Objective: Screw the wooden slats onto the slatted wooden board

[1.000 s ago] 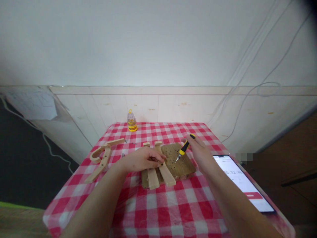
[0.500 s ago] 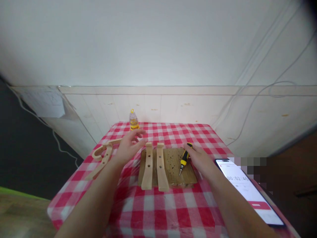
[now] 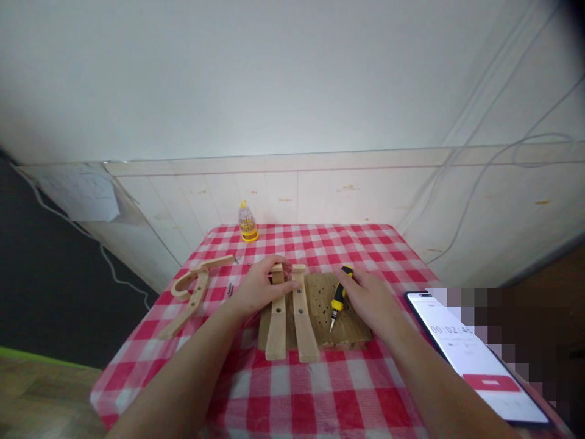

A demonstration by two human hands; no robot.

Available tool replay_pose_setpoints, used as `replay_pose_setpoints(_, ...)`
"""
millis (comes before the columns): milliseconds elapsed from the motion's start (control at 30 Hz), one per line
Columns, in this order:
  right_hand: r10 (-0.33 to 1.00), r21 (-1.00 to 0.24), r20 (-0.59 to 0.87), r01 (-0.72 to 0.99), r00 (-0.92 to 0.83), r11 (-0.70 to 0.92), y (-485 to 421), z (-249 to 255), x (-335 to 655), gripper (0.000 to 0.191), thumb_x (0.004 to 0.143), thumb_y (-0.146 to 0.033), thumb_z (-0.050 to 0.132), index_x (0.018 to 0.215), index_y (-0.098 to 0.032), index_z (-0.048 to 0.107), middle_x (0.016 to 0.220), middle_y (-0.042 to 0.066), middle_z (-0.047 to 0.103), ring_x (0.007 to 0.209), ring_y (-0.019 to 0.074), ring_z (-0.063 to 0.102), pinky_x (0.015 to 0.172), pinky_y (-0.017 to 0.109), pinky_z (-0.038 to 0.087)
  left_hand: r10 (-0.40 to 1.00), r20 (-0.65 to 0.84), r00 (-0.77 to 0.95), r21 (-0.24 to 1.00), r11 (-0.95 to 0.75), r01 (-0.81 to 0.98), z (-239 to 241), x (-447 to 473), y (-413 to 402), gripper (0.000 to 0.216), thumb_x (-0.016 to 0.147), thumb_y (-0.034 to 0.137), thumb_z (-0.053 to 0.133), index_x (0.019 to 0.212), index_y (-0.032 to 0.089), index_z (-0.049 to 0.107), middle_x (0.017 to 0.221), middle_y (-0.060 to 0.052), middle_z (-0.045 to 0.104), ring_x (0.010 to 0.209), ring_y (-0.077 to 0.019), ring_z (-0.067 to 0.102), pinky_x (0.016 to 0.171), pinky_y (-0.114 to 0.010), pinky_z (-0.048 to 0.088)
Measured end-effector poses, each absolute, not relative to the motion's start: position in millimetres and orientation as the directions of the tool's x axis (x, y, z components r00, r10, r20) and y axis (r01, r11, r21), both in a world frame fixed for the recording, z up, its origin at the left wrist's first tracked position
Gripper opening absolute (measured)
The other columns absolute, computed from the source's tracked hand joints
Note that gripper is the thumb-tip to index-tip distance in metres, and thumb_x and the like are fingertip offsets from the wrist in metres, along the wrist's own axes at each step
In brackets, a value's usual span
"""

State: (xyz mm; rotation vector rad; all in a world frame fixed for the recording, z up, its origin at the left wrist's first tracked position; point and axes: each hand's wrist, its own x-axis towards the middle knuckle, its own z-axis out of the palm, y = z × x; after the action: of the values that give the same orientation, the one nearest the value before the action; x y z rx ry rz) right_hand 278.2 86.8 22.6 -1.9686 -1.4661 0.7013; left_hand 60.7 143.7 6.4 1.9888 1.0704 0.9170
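My left hand (image 3: pixel 259 288) is closed around the upper part of the left pale wooden bar (image 3: pixel 276 341), thumb across its front, fingers partly hidden behind it. A screw sits in that bar just below my thumb. Beside it lies a second, similar bar (image 3: pixel 306 335) with two screws in its face. Both rest over a worn wooden board (image 3: pixel 350 332) and reach past its near edge. My right hand (image 3: pixel 369 297) grips a yellow-and-black screwdriver (image 3: pixel 339 299) over the board's right part, its tip pointing down toward me.
To the left lies a curved wooden piece (image 3: pixel 192 299) with a loop, with small dark screws (image 3: pixel 230 289) nearby. A clear bit case with yellow base (image 3: pixel 248 225) stands at the back. A phone (image 3: pixel 475 360) showing a timer lies right on the checkered tablecloth (image 3: pixel 274 414).
My left hand has come right and down from above the table onto the left wooden bar and closed around it. The screwdriver stays in my right hand, over the board.
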Motion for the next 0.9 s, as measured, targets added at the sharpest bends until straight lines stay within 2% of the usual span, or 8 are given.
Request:
replay_pose_setpoints(233, 0.949, -0.717, 0.007, 0.663, 0.316, -0.215, 86.0, 19.7, 278.9, 0.049, 0.080, -0.059, 0.039, 0.067, -0.017, 0.059, 0.068, 0.007, 0.064, 0.067, 0.0193, 0.058, 0.058, 0.028, 0.035, 0.903, 0.346, 0.253, 0.716, -0.429, 0.551, 7.7, 69.4, 142.3, 0.010, 0.074, 0.025, 0.064, 0.079, 0.018, 0.059, 0.078, 0.001, 0.064, 0.074, -0.0139, 0.059, 0.071, -0.026, 0.047)
replay_pose_setpoints(400, 0.954, -0.709, -0.011, 0.671, 0.300, -0.219, 85.8, 21.2, 278.4, 0.047, 0.079, -0.059, 0.042, 0.064, -0.018, 0.058, 0.066, 0.006, 0.064, 0.065, 0.0188, 0.059, 0.056, 0.027, 0.034, 0.908, 0.359, 0.217, 0.710, -0.417, 0.568, 8.6, 69.1, 142.5, 0.009, 0.072, 0.022, 0.065, 0.078, 0.017, 0.060, 0.074, 0.001, 0.064, 0.069, -0.0128, 0.058, 0.067, -0.024, 0.046)
replay_pose_setpoints(533, 0.955, -0.732, -0.007, 0.649, 0.295, -0.206, 85.9, 18.6, 277.6, 0.045, 0.080, -0.058, 0.041, 0.068, -0.018, 0.060, 0.069, 0.005, 0.065, 0.069, 0.0197, 0.060, 0.058, 0.027, 0.036, 0.909, 0.355, 0.221, 0.706, -0.415, 0.574, 9.9, 68.8, 142.0, 0.008, 0.071, 0.020, 0.064, 0.078, 0.017, 0.062, 0.077, 0.000, 0.065, 0.073, -0.0135, 0.059, 0.069, -0.025, 0.046)
replay_pose_setpoints(667, 0.957, -0.694, -0.051, 0.678, 0.287, -0.240, 88.1, 13.0, 278.2, 0.048, 0.080, -0.061, 0.039, 0.070, -0.019, 0.061, 0.071, 0.006, 0.065, 0.071, 0.0222, 0.060, 0.061, 0.029, 0.036, 0.911, 0.350, 0.218, 0.728, -0.411, 0.548, 7.8, 68.3, 142.2, 0.006, 0.072, 0.019, 0.063, 0.077, 0.016, 0.062, 0.079, -0.002, 0.067, 0.075, -0.0146, 0.061, 0.070, -0.025, 0.047)
replay_pose_setpoints(733, 0.956, -0.698, -0.073, 0.670, 0.285, -0.253, 89.3, 10.2, 279.6, 0.048, 0.080, -0.061, 0.040, 0.074, -0.019, 0.063, 0.075, 0.007, 0.066, 0.075, 0.0235, 0.060, 0.063, 0.031, 0.037, 0.902, 0.351, 0.252, 0.750, -0.431, 0.501, 5.2, 66.4, 141.6, 0.011, 0.073, 0.019, 0.061, 0.083, 0.016, 0.063, 0.084, -0.003, 0.068, 0.079, -0.0151, 0.062, 0.071, -0.025, 0.048)
replay_pose_setpoints(800, 0.956, -0.720, -0.059, 0.651, 0.288, -0.240, 90.0, 7.6, 281.8, 0.047, 0.080, -0.060, 0.041, 0.079, -0.019, 0.063, 0.079, 0.007, 0.066, 0.078, 0.0241, 0.060, 0.065, 0.031, 0.038, 0.882, 0.379, 0.279, 0.776, -0.468, 0.423, 2.6, 63.1, 141.2, 0.021, 0.077, 0.021, 0.058, 0.097, 0.017, 0.062, 0.095, -0.004, 0.068, 0.086, -0.0162, 0.063, 0.075, -0.026, 0.050)
replay_pose_setpoints(900, 0.953, -0.776, 0.027, 0.607, 0.303, -0.172, 90.6, 4.1, 285.8, 0.045, 0.081, -0.059, 0.041, 0.079, -0.019, 0.061, 0.082, 0.007, 0.065, 0.079, 0.0230, 0.058, 0.068, 0.031, 0.038, 0.866, 0.462, 0.192, 0.779, -0.500, 0.378, 1.4, 55.5, 144.7, 0.029, 0.090, 0.022, 0.039, 0.112, 0.016, 0.057, 0.108, -0.007, 0.066, 0.097, -0.0165, 0.061, 0.083, -0.029, 0.049)
